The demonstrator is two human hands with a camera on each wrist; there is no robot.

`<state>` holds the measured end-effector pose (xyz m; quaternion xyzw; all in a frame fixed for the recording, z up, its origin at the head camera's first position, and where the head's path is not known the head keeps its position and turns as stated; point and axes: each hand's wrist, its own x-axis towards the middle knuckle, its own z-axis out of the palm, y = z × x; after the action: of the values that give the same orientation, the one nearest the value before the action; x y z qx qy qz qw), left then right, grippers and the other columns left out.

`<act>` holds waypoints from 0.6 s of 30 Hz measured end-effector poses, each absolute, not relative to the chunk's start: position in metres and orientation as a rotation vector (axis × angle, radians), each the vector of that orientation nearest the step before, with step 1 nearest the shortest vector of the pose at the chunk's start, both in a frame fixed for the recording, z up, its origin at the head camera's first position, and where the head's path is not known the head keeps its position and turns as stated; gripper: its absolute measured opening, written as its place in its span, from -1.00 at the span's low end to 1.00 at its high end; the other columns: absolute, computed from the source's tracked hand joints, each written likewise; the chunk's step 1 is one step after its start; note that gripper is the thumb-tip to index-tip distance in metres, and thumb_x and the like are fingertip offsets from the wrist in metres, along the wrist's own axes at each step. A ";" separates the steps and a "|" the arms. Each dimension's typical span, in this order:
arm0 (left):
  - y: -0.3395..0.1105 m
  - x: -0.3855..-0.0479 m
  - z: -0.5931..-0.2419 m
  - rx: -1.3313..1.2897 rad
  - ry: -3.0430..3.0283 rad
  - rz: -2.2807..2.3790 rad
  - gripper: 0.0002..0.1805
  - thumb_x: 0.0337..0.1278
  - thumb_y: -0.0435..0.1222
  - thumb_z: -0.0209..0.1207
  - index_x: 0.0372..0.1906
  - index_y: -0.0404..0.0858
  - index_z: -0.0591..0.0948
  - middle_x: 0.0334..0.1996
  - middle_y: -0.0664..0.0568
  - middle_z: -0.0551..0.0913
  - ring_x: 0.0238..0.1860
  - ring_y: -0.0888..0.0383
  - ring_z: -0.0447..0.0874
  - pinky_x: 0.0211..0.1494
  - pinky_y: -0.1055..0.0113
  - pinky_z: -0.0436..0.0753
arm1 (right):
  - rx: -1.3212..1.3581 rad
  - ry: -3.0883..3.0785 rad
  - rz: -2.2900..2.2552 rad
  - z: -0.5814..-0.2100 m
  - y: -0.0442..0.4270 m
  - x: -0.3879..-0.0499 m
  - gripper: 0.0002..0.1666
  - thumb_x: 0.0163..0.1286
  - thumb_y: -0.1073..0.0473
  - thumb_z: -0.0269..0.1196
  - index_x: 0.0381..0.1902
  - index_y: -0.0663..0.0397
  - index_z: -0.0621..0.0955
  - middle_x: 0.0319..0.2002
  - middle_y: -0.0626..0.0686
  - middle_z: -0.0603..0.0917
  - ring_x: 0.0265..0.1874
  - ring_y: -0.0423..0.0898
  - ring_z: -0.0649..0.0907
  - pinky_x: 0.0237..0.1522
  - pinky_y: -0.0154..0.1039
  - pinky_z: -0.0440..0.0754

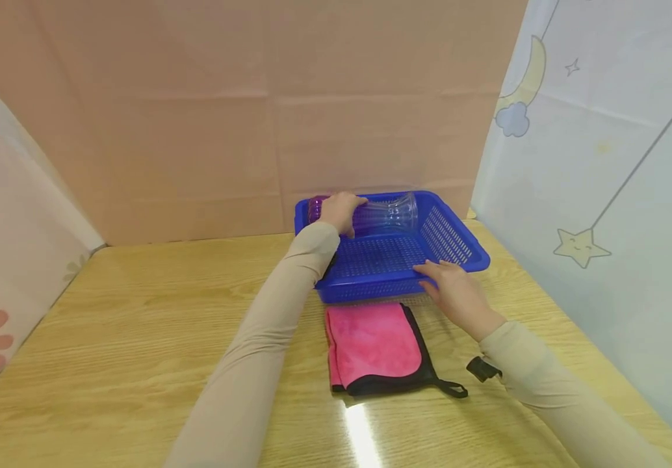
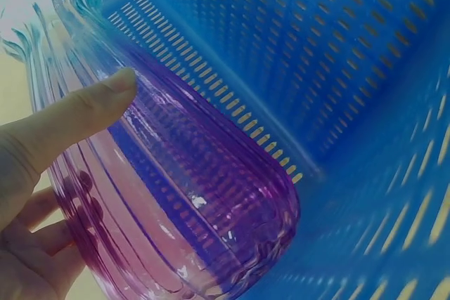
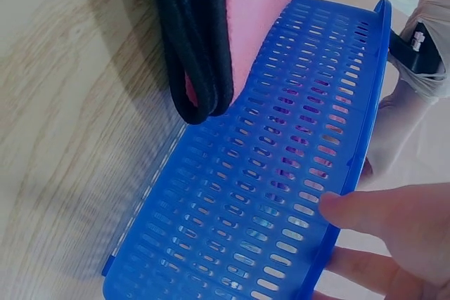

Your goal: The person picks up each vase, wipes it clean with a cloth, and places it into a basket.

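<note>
A ribbed glass vase [image 2: 176, 166], purple at its base and fading to clear blue at the flared mouth, lies on its side in the blue plastic basket [image 1: 365, 286]. My left hand [image 1: 338, 211] grips it round the body; the left wrist view shows the thumb on one side and the fingers behind the glass. At the basket's near right, my right hand [image 1: 455, 292] pinches the rim, thumb outside and fingers over the inner side. A folded pink cloth [image 1: 377, 344] with black edging and a hanging loop lies in front of the basket.
The basket stands on a wood-grain table [image 1: 137, 344], close to the peach backdrop [image 1: 195, 130]. A pale curtain [image 1: 617, 162] with moon and star prints borders the right side. Another printed sheet [image 1: 8, 214] with a flower hangs at the left.
</note>
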<state>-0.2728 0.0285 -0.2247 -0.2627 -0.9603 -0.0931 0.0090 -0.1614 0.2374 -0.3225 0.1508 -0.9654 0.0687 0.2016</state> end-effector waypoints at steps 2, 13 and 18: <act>0.046 -0.320 -0.256 -0.756 -3.051 -0.213 -0.10 -0.22 -0.32 0.44 0.35 0.04 0.31 0.33 0.07 0.38 0.34 0.03 0.34 0.29 0.16 0.49 | 0.425 -2.694 0.188 -0.322 0.237 -0.161 -0.64 0.19 0.28 0.29 -0.02 0.19 0.62 -0.01 0.33 0.63 -0.02 0.34 0.60 -0.01 0.18 0.59; 0.055 -0.359 -0.296 -0.799 -3.017 -0.209 -0.02 -0.38 -0.25 0.52 0.34 0.08 0.33 0.33 0.07 0.38 0.33 -0.01 0.36 0.27 0.03 0.49 | 0.421 -2.710 0.185 -0.318 0.237 -0.158 -0.63 0.20 0.26 0.29 -0.01 0.20 0.61 0.00 0.35 0.62 -0.01 0.35 0.60 0.01 0.19 0.58; 0.056 -0.360 -0.302 -0.807 -3.015 -0.184 -0.02 -0.40 -0.25 0.53 0.33 0.06 0.34 0.32 0.05 0.40 0.33 0.01 0.36 0.29 0.05 0.48 | 0.396 -2.726 0.190 -0.318 0.237 -0.157 -0.62 0.21 0.24 0.29 0.00 0.18 0.61 0.02 0.34 0.61 0.00 0.35 0.59 -0.04 0.21 0.59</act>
<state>-0.3603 0.0564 -0.3015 -0.2580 -0.9643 -0.0589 0.0075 -0.1574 0.2369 -0.3178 0.1409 -0.9694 0.0677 0.1890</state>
